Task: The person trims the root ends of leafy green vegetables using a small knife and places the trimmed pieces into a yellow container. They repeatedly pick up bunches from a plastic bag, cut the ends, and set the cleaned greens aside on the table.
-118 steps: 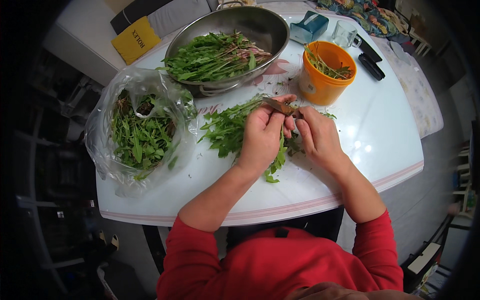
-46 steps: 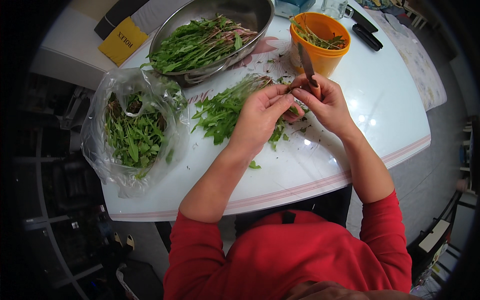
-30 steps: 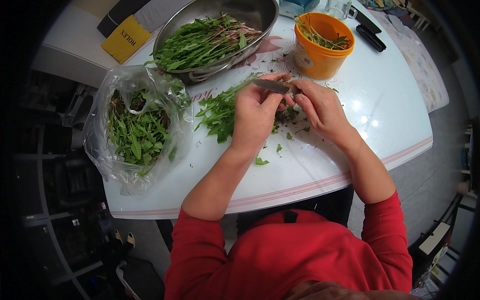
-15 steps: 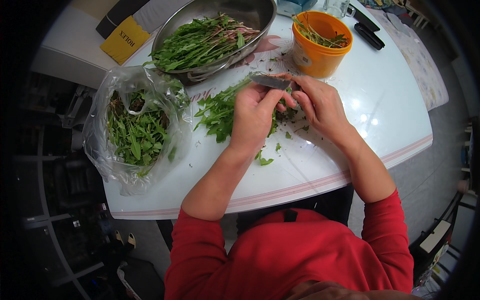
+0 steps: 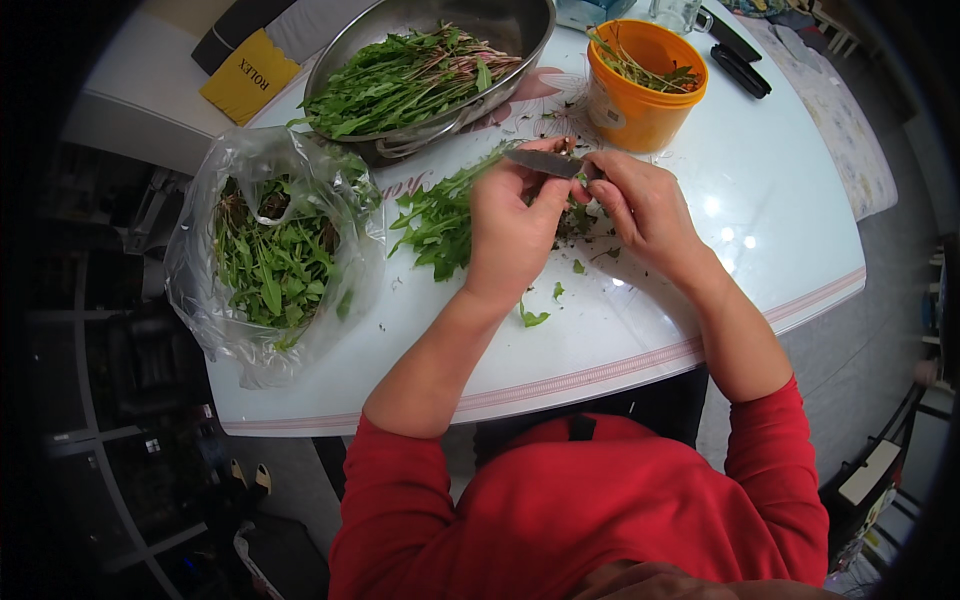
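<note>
My right hand (image 5: 645, 205) is closed on a small knife (image 5: 542, 162), whose dark, wide blade points left across the fingertips of my left hand (image 5: 510, 230). The left fingers are bent round a leafy green plant, and its brownish root end (image 5: 566, 147) shows just past the blade. Most of that plant is hidden by the hand. Jagged dandelion-like greens (image 5: 440, 225) lie on the table beside and beneath my left hand. Dark trimmings and loose leaf bits (image 5: 535, 318) are scattered under and in front of both hands.
On the left stands a clear plastic bag (image 5: 360, 265) of greens. Behind it is a steel basin (image 5: 525, 30) holding trimmed greens. An orange bucket (image 5: 640, 125) with plant scraps stands beyond my right hand. A glass mug (image 5: 680, 14) and black objects (image 5: 740, 70) are at the back right.
The root end now shows above the left fingers by the blade. My right hand has shifted very slightly, with the knife still in it. The basin, bag and bucket stay put.
</note>
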`<state>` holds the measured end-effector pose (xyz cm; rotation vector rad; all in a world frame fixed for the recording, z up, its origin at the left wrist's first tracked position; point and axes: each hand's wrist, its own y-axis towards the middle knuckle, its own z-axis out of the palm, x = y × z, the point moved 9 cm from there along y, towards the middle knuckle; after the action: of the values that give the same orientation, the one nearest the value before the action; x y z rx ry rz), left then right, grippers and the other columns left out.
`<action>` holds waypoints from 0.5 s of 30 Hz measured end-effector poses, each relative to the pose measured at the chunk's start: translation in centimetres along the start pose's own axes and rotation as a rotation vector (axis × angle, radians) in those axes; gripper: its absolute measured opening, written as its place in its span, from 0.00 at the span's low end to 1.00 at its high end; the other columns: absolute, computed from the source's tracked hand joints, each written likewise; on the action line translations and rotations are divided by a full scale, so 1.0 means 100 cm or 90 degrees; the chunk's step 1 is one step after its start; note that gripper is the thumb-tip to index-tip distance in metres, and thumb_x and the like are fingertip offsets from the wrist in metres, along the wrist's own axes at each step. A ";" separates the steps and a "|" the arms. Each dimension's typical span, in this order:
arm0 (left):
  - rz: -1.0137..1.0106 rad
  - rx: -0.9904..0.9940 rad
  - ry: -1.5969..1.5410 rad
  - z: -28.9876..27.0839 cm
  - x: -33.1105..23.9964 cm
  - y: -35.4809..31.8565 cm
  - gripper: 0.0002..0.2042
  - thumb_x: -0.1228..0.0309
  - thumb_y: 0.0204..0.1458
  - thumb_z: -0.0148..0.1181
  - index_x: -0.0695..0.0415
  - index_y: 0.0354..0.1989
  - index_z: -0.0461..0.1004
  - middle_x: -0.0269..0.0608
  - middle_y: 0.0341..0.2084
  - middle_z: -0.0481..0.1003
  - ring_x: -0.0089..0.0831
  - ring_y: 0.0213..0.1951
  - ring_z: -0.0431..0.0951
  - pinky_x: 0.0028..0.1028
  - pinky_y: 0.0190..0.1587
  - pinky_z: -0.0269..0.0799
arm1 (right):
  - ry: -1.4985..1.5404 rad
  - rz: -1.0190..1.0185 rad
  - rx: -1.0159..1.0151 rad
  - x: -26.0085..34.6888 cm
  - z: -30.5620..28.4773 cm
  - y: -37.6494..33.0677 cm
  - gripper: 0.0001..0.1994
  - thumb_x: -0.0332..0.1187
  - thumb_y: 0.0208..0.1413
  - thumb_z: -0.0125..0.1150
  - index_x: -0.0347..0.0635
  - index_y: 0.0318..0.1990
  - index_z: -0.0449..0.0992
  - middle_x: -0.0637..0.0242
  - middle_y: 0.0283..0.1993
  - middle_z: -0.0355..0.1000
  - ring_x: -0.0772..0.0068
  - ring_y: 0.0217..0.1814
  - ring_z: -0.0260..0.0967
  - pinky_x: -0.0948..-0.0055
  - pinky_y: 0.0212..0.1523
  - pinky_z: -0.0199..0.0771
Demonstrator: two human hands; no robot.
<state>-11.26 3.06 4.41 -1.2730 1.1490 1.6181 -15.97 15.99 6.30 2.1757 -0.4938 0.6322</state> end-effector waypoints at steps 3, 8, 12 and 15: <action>0.031 -0.002 0.056 0.001 -0.006 -0.001 0.12 0.81 0.60 0.56 0.70 0.51 0.75 0.37 0.30 0.80 0.20 0.32 0.80 0.22 0.39 0.75 | -0.019 0.012 0.009 -0.002 0.001 0.000 0.07 0.32 0.64 0.57 0.39 0.44 0.74 0.56 0.33 0.74 0.47 0.32 0.73 0.59 0.31 0.72; 0.059 -0.007 0.067 0.003 -0.013 -0.003 0.11 0.82 0.59 0.57 0.69 0.49 0.76 0.37 0.29 0.80 0.20 0.32 0.80 0.21 0.38 0.75 | -0.035 0.011 -0.004 -0.004 0.000 0.000 0.08 0.33 0.64 0.57 0.39 0.46 0.74 0.55 0.33 0.74 0.47 0.32 0.73 0.58 0.31 0.71; 0.063 -0.001 0.090 0.001 -0.016 -0.002 0.12 0.81 0.59 0.56 0.69 0.50 0.76 0.37 0.29 0.80 0.19 0.33 0.79 0.20 0.40 0.74 | -0.029 0.005 -0.008 -0.004 0.000 -0.001 0.08 0.33 0.64 0.58 0.39 0.45 0.74 0.55 0.33 0.73 0.47 0.32 0.72 0.58 0.31 0.71; 0.081 -0.002 0.124 0.001 -0.019 -0.002 0.11 0.82 0.58 0.57 0.69 0.49 0.77 0.37 0.29 0.80 0.19 0.32 0.79 0.21 0.38 0.75 | -0.022 -0.003 0.000 -0.003 0.000 -0.001 0.08 0.33 0.64 0.57 0.39 0.45 0.74 0.55 0.32 0.73 0.47 0.32 0.72 0.58 0.31 0.71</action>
<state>-10.65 3.11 6.26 -1.4083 1.3716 1.6136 -16.19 16.07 6.03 2.1908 -0.5059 0.5932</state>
